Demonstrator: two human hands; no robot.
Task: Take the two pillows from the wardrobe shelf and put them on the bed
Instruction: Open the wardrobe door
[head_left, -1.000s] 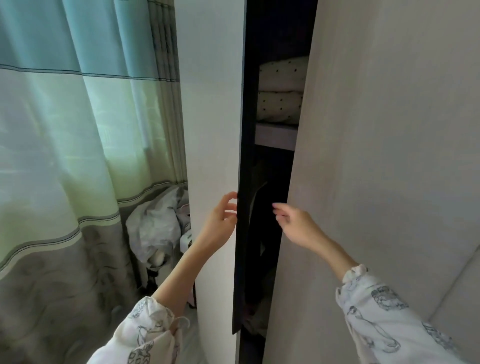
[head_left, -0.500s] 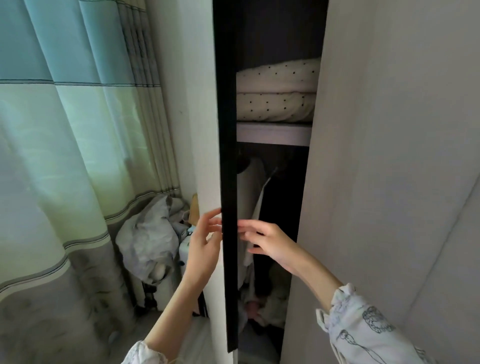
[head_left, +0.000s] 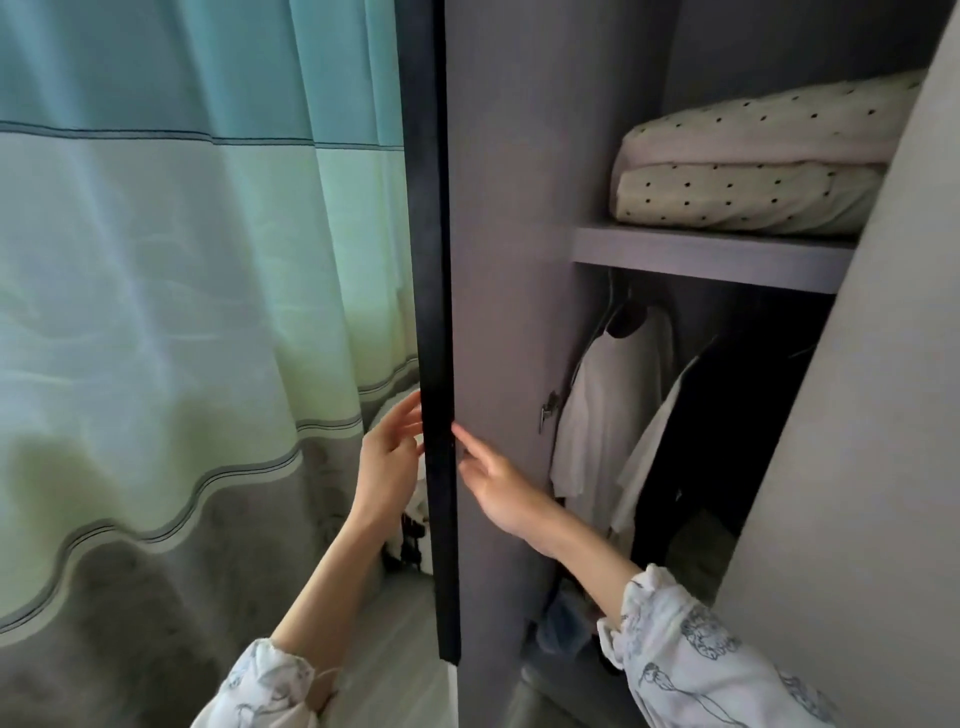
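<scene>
1. Swung further out than half a second ago, the tall wardrobe door with the dark edge (head_left: 436, 332) now stands almost edge-on to the camera, and its grey inner face is in view.
2. Both hands have followed it: the left hand (head_left: 387, 467) is on the outer side with fingers spread and loosely bent, fingertips at the door's edge; the right hand (head_left: 498, 486) is on the inner side, fingers straight and reaching to the same edge. Neither clasps the door, as far as can be seen.
3. With the opening wider, the two cream pillows with small black dots (head_left: 753, 171) show much more fully. They lie stacked one on the other on the grey wardrobe shelf (head_left: 711, 257), above the hands and to their right, untouched.
4. My reading: the door-opening step is nearly over, and the reach up to the pillows comes next. No bed is in view.
5. Below the shelf hang a white garment on a hanger (head_left: 608, 410) and darker clothes beside it.
6. A pale second door panel (head_left: 857, 415) on the right covers the pillows' right ends and narrows the opening.
7. A striped teal, pale green and grey curtain (head_left: 182, 312) hangs close behind the open door.
</scene>
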